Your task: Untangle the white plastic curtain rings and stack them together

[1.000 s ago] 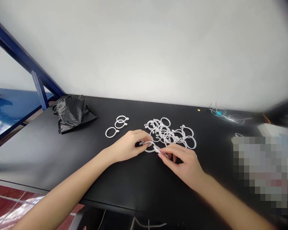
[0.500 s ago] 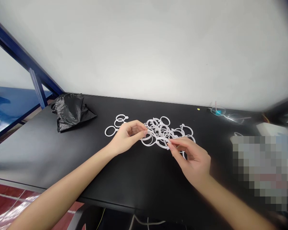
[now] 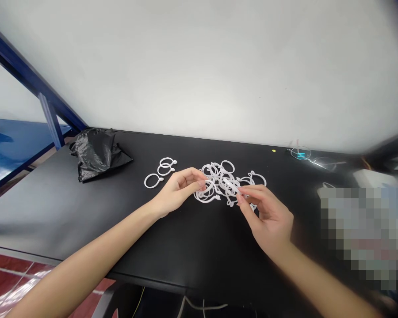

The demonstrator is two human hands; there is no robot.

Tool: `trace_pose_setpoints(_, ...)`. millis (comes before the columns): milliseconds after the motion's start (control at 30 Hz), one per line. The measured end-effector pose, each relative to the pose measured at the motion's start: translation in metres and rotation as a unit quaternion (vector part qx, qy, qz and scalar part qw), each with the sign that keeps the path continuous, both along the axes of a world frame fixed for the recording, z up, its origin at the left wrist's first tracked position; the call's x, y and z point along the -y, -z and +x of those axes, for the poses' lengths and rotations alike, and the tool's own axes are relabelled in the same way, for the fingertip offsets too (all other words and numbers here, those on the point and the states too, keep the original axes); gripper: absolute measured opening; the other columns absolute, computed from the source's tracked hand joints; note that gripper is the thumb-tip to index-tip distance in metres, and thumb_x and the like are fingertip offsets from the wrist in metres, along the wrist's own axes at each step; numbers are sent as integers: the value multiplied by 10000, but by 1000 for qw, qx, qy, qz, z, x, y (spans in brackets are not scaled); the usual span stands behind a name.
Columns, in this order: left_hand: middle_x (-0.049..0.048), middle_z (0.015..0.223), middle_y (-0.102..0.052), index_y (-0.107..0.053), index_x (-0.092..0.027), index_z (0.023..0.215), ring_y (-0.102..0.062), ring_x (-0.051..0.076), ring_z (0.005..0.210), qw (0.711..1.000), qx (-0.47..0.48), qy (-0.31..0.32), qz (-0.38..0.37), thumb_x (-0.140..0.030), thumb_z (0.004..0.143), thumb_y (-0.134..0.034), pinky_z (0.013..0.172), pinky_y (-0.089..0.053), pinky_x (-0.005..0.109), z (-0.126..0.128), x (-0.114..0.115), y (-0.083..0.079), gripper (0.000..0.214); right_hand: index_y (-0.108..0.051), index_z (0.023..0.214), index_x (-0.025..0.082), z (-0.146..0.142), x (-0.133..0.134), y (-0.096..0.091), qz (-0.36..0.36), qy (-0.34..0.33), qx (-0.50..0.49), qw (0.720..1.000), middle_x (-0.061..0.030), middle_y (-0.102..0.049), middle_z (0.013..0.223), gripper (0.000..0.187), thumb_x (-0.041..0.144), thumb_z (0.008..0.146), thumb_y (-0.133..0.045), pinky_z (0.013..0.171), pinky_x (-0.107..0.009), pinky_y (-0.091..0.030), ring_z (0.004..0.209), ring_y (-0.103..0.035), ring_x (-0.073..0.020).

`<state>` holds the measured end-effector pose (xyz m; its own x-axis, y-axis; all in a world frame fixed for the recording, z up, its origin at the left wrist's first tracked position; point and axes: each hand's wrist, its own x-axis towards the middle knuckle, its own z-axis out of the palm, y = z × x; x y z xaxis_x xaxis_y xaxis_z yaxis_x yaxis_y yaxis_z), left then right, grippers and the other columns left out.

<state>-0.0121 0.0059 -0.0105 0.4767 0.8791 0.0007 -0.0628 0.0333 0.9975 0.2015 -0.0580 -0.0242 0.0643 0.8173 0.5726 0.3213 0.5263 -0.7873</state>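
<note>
My left hand pinches a white plastic curtain ring between thumb and fingertips, over the left side of a loose pile. Between the thumb and index finger of my right hand is another white curtain ring, turned nearly edge-on. The two held rings are close together, but I cannot tell whether they touch. Beneath and behind them the pile of curtain rings overlaps in a tangle, each with a small eyelet where visible. Left of my left hand, three separate curtain rings lie on the black table.
A crumpled black plastic bag lies at the table's back left. Eyeglasses rest at the back right, near a small yellow speck. A blurred-out object occupies the right side. Behind the table rises a pale wall.
The ring in my right hand has turned from a flat view to nearly edge-on, and that hand has shifted slightly right. My left hand has barely moved.
</note>
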Motion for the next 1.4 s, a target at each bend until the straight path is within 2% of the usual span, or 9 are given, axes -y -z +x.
trace_pose_setpoints(167, 24, 878, -618, -621, -150, 920, -599, 114, 812, 998, -3, 39, 49, -237, 888, -636, 772, -506, 248, 4, 5, 0, 95, -726, 979, 245, 0, -1, -3, 26, 14, 28, 999, -46, -677, 990, 335, -29, 802, -653, 742, -353, -566, 906, -660, -195)
trace_pose_setpoints(300, 58, 952, -651, -634, -152, 979, -631, 154, 920, 990, -49, 40, 129, -202, 913, -582, 866, -521, 307, 5, 7, 5, 98, -732, 955, 247, 1, -1, -3, 30, 20, 28, 999, -37, -683, 961, 327, -28, 788, -674, 755, -357, -567, 878, -664, -189)
trace_pose_setpoints(467, 89, 1096, -685, -677, -170, 1039, -616, 197, 1080, 935, -142, 20, 323, -141, 894, -583, 978, -495, 354, 8, 10, 7, 175, -720, 986, 247, 0, 1, -2, -10, 10, -16, 1000, -20, -673, 899, 318, 4, 782, -699, 707, -334, -577, 805, -654, -169)
trace_pose_setpoints(567, 86, 1075, -701, -688, -174, 979, -622, 203, 1060, 908, -167, -2, 385, -155, 882, -610, 948, -511, 352, 10, 12, 8, 127, -717, 954, 241, -1, 1, -2, -18, 11, -28, 999, -13, -665, 879, 283, 20, 776, -712, 696, -319, -581, 779, -651, -158)
trace_pose_setpoints(800, 82, 1063, -677, -648, -185, 1058, -614, 190, 1000, 902, -207, -45, 376, -201, 899, -592, 860, -517, 320, 5, 12, 5, 169, -714, 909, 236, 2, 0, 1, -29, 12, -5, 1000, -30, -668, 860, 205, 69, 790, -713, 686, -351, -581, 777, -658, -185)
trace_pose_setpoints(1000, 103, 1159, -624, -411, -224, 1381, -599, 198, 937, 917, -179, 35, 354, -369, 832, -710, 845, -512, 337, 2, 16, -1, 642, -693, 837, 227, -1, 0, -4, -3, -12, 79, 997, -22, -701, 794, 151, 79, 806, -694, 656, -322, -581, 726, -677, -176)
trace_pose_setpoints(1167, 89, 1026, -634, -554, -182, 1233, -603, 192, 927, 918, -187, 49, 346, -357, 862, -681, 888, -497, 331, 5, 16, 0, 430, -704, 842, 223, -3, -1, -9, 11, -40, 123, 991, -14, -736, 777, 137, 90, 809, -696, 644, -294, -602, 694, -707, -171)
trace_pose_setpoints(1300, 80, 1021, -621, -568, -176, 1166, -595, 178, 903, 924, -194, 40, 328, -354, 868, -672, 875, -501, 315, 4, 14, 1, 363, -746, 903, 246, 0, -2, -9, -35, -46, 114, 992, 4, -773, 833, 176, 100, 823, -688, 668, -270, -629, 712, -740, -165)
trace_pose_setpoints(1400, 80, 1024, -617, -559, -174, 1156, -590, 169, 886, 928, -185, 44, 321, -331, 884, -654, 851, -507, 304, 4, 13, 0, 329, -764, 886, 262, 1, -1, -11, -30, -46, 108, 993, 11, -784, 830, 194, 96, 810, -700, 647, -271, -640, 709, -750, -174)
